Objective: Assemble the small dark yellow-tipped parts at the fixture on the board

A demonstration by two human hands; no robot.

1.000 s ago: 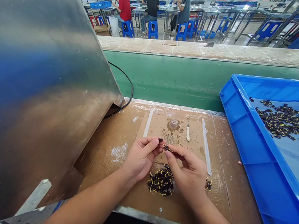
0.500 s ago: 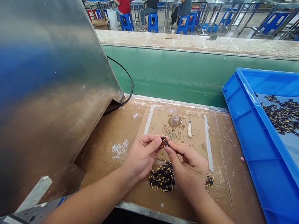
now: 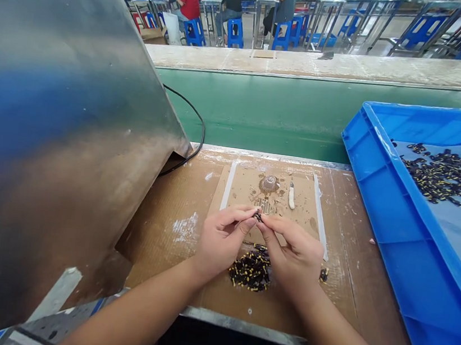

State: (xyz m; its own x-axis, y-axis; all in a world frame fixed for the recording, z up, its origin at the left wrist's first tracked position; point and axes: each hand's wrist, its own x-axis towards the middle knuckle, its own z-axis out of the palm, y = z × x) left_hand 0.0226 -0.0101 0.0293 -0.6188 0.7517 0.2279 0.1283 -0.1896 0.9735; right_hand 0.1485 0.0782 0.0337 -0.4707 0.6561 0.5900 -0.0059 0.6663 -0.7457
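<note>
Between the fingertips of both hands is a small black part, mostly covered by the fingers. My left hand pinches it from the left, and my right hand pinches it from the right. Just below the hands lies a pile of small black-and-yellow parts on the cardboard. More such parts show beyond my right wrist, partly hidden. Past the fingertips stand a small clear dome-shaped cup on a wet patch and a slotted piece. A white-handled knife lies to their right.
A blue bin at the right holds many black-and-yellow parts on a sheet. A large metal housing fills the left side, with a black cable beside it. Tape strips edge the cardboard. Several people sit or stand far behind.
Both hands have drawn their fingertips closer together around the small black part, which is now more covered. The left thumb has come down and in. The view has shifted slightly.
</note>
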